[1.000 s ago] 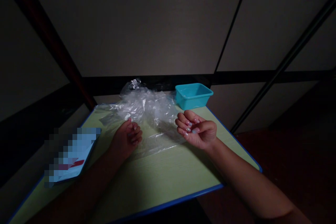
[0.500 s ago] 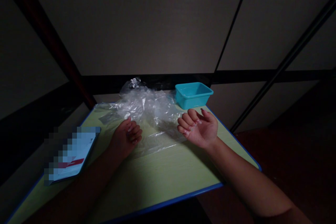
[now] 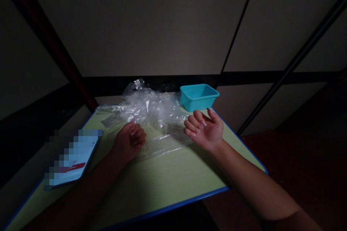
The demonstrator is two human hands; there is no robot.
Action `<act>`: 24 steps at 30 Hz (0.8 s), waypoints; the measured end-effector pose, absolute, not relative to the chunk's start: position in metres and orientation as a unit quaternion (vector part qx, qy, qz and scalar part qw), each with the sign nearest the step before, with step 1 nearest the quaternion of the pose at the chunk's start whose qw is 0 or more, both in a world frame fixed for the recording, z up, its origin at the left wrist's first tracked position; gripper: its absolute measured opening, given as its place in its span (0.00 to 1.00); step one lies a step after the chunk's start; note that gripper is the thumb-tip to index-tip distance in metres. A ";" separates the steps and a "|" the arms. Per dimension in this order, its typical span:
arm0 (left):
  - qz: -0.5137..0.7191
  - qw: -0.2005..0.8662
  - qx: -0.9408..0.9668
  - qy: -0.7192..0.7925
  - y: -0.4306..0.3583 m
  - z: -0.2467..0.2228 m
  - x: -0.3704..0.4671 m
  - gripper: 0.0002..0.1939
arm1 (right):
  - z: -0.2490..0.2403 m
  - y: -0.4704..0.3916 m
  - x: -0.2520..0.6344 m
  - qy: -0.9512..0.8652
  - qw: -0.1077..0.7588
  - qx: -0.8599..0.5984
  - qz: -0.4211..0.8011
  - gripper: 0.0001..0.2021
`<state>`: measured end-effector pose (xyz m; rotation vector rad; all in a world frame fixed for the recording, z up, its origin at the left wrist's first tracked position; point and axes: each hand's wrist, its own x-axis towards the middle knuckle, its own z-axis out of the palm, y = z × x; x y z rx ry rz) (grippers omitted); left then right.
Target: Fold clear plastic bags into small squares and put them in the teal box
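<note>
clear plastic [image 3: 151, 106] near palm-up right hand [image 3: 205, 130], fingers [image 3: 193, 120] curled

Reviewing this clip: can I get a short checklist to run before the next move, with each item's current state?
1. Right hand free: ok, half curled, palm showing, nothing seen in it.
2. Left hand free: ok, loosely curled, nothing seen in it.
3. Clear plastic smoothed out: not ok, much of it is crumpled.
4. Blue box upright: ok, open side up on the table.
5. Box empty: cannot tell, its bottom is mostly hidden.
6. Left hand off the plastic: cannot tell, they overlap in view.
</note>
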<state>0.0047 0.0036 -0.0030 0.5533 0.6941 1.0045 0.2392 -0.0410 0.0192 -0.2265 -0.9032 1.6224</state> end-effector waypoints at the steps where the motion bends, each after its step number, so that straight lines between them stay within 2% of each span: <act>1: 0.466 0.784 0.257 0.319 0.004 -0.003 0.004 0.26 | 0.020 -0.041 0.239 -0.387 0.596 -0.101 0.696 0.27; 13: 0.450 0.806 0.266 0.276 0.007 -0.010 0.001 0.24 | 0.020 -0.041 0.238 -0.381 0.596 -0.109 0.698 0.21; 18: 0.442 0.822 0.275 0.229 0.003 -0.013 0.003 0.08 | 0.023 -0.043 0.237 -0.380 0.592 -0.138 0.697 0.19; 24: 0.458 0.820 0.299 0.170 0.000 -0.010 0.003 0.13 | 0.022 -0.043 0.238 -0.386 0.570 -0.124 0.714 0.16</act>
